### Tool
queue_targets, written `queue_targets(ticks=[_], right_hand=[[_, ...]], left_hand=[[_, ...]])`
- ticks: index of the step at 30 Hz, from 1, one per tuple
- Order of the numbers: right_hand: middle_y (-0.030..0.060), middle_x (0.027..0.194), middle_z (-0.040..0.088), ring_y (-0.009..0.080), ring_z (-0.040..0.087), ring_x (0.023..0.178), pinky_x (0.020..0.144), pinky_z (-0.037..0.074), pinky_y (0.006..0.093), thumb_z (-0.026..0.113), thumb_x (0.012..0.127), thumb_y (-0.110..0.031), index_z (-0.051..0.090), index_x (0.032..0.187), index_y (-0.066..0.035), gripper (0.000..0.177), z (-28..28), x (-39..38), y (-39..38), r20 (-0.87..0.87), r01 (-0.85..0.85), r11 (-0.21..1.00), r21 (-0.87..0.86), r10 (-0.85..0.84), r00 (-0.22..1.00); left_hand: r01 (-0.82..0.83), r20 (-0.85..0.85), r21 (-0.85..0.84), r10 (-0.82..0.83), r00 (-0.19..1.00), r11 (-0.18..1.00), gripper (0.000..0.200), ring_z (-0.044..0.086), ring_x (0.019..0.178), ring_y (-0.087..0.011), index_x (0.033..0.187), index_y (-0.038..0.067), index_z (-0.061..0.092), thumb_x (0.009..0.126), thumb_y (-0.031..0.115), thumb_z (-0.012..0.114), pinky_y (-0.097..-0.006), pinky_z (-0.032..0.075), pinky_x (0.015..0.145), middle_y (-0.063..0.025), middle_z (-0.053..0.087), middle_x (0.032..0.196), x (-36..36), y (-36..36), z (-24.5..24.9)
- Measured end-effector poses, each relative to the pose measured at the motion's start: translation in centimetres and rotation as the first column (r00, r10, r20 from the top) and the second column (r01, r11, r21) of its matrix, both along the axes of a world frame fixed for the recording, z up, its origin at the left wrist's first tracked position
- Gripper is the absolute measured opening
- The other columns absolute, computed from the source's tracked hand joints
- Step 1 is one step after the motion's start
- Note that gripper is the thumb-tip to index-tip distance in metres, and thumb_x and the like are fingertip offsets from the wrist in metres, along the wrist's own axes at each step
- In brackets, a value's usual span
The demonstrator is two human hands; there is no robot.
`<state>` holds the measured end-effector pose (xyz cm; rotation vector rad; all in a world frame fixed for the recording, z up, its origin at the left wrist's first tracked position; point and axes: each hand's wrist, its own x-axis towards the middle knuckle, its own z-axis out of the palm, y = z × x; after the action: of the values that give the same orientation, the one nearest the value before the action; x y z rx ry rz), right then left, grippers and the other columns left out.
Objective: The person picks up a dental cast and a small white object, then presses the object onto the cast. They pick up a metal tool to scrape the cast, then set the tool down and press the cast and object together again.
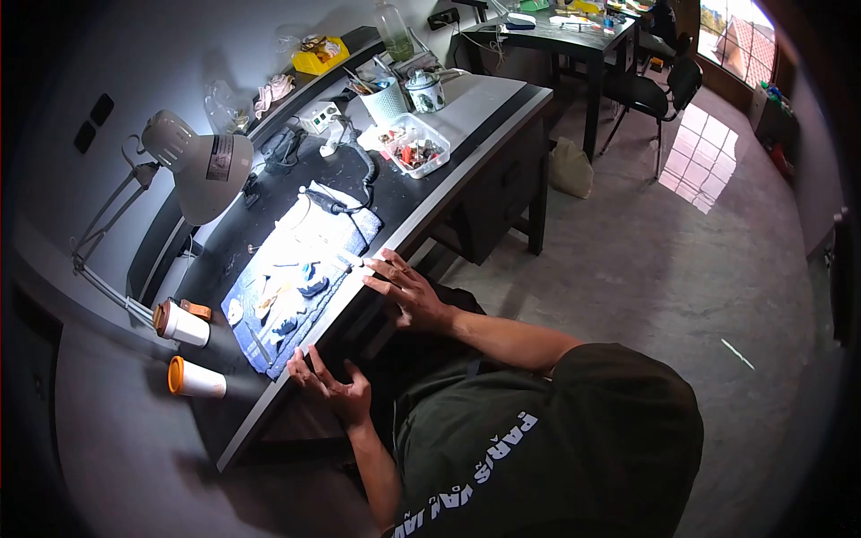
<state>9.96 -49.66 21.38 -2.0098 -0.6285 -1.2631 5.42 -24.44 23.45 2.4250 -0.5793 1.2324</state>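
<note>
My right hand [411,294] rests at the desk's front edge with its fingers spread. Closer to the bottom, my left hand [334,387] has its fingertips on the same edge, fingers apart. Neither hand holds anything. Just beyond both hands lies a blue towel [244,309], brightly lit, with a white sheet or cloth over part of it. Dark blue and whitish crumpled pieces [312,281] sit on it, too glaring to name. A thin dark tool [258,345] lies near the towel's left end. At its far end is a dark handpiece [325,201] with a coiled cord.
A white desk lamp [202,170] leans over the towel. Two white tumblers [199,380] stand left. Toward the right are a clear box [421,148] of small parts, a perforated tool cup [386,101] and a lidded pot [425,92]. Behind stand a chair [659,90] and another table with a person.
</note>
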Motion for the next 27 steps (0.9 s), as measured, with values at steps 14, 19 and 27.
queue_targets(ticks=[14,19,27], right_hand=[[0.0178,0.161,0.049,0.0480,0.040,0.155,0.128,0.037,0.0584,0.071,0.069,0.013,0.054,0.149,-0.010,0.085,0.03,0.01,0.07,0.007,0.004,1.000,0.004,-0.004,1.000],[0.0177,0.161,0.048,0.0482,0.039,0.154,0.129,0.037,0.0583,0.071,0.068,0.013,0.054,0.149,-0.010,0.086,0.09,0.00,-0.04,0.003,-0.001,1.000,-0.005,0.001,1.000],[0.0179,0.161,0.049,0.0479,0.040,0.155,0.129,0.036,0.0580,0.072,0.070,0.012,0.054,0.150,-0.010,0.085,0.16,-0.05,0.04,0.004,0.008,1.000,-0.003,-0.008,1.000]], left_hand=[[-0.003,0.004,0.000,0.003,1.000,1.000,0.081,0.033,0.155,-0.0505,0.158,0.005,0.048,0.081,0.005,0.076,-0.0642,0.027,0.130,-0.0243,0.043,0.162,-0.04,-0.10,0.13],[-0.009,0.003,0.004,0.009,1.000,1.000,0.081,0.034,0.155,-0.0512,0.158,0.005,0.048,0.081,0.005,0.076,-0.0643,0.028,0.129,-0.0247,0.043,0.161,0.00,-0.01,-0.02],[0.005,0.007,-0.010,-0.005,1.000,1.000,0.081,0.034,0.154,-0.0516,0.158,0.005,0.048,0.082,0.005,0.075,-0.0644,0.028,0.128,-0.0250,0.043,0.161,0.07,-0.06,-0.06]])
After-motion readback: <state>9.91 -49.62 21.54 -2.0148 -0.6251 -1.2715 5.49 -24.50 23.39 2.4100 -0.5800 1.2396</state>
